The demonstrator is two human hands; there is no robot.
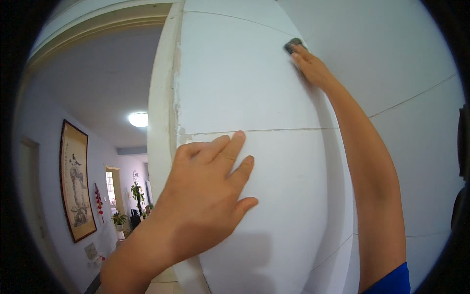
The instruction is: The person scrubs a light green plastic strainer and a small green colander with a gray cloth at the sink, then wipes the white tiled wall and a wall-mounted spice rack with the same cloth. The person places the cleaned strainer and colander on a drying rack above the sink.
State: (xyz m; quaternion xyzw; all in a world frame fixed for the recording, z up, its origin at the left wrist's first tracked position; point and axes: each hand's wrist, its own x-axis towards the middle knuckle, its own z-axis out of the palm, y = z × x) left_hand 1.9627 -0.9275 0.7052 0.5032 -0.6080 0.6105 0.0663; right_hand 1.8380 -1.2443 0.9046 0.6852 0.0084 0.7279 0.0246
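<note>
My right hand (312, 68) reaches up and holds a small dark scrubbing pad (293, 46) against the white wall tile (235, 73), close to the corner with the adjoining wall. The pad's lower part is hidden under my fingers. Lower down, my left hand (205, 187) has its fingers spread and holds nothing. One fingertip overlaps the horizontal grout line (271, 130); whether the hand presses on the tile I cannot tell.
Left of the tiles runs a cream door frame (159, 121) with rough filler along its edge. Through the doorway are a framed hanging picture (77, 183), a lit ceiling lamp (138, 119) and potted plants (118, 218). Another tiled wall (400, 66) stands on the right.
</note>
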